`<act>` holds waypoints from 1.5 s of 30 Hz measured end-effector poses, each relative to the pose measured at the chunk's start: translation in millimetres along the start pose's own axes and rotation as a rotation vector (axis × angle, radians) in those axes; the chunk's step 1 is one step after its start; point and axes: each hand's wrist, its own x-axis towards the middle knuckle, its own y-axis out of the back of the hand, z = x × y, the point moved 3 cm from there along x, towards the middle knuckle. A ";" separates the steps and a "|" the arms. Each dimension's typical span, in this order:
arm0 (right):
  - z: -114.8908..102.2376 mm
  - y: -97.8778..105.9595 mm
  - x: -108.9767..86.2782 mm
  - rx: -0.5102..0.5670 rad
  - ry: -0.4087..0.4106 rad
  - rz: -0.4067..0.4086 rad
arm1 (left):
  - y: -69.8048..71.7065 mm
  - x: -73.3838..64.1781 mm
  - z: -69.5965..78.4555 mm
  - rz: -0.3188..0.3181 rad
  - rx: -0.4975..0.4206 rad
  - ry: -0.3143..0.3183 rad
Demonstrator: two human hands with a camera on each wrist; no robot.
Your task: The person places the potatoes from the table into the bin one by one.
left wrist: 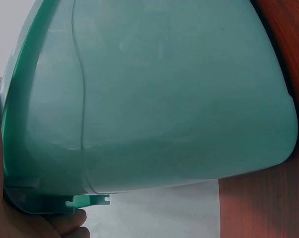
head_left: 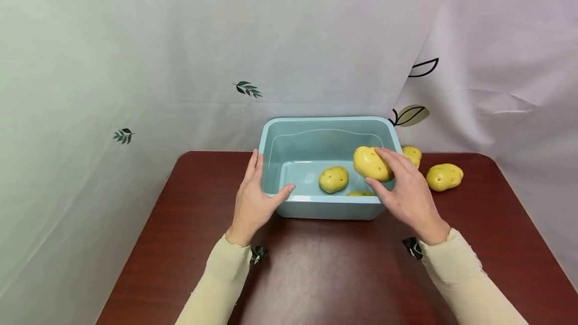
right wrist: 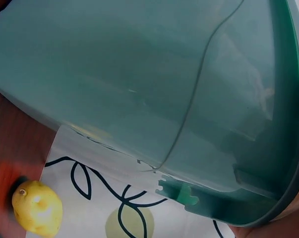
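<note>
In the head view my right hand (head_left: 413, 197) grips a yellow potato (head_left: 371, 163) over the right side of a light blue plastic bin (head_left: 331, 209), thumb below and fingers on top. My left hand (head_left: 255, 202) holds the bin's front left corner, its thumb over the front rim and its fingers along the left side. One potato (head_left: 333, 179) lies on the bin's floor, and another potato (head_left: 359, 193) shows partly behind the front wall. In the left wrist view the bin's outer wall (left wrist: 174, 99) fills most of the picture, with fingertips (left wrist: 70, 222) below its rim.
Right of the bin, a potato (head_left: 444, 177) lies on the dark red wooden table (head_left: 334, 270). Another potato (head_left: 412, 156) is partly hidden behind the right hand and the bin's edge. A white patterned cloth (head_left: 316, 49) hangs close behind the bin.
</note>
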 end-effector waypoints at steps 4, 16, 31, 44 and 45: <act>0.8 -1.9 0.5 0.002 -0.020 -0.022 | 0.1 -0.3 -1.0 0.000 0.000 0.004; 1.6 -1.4 0.7 0.005 0.007 -0.010 | -1.1 1.0 -0.7 -0.003 0.015 0.001; 2.5 1.9 2.0 0.007 0.044 0.059 | -0.8 1.7 0.9 0.003 0.006 -0.006; 6.7 13.1 2.0 0.007 0.043 0.095 | -2.0 1.9 -0.1 -0.005 -0.015 0.021; 7.7 13.9 1.6 0.007 0.040 0.096 | -2.4 1.7 -0.2 -0.006 -0.016 0.022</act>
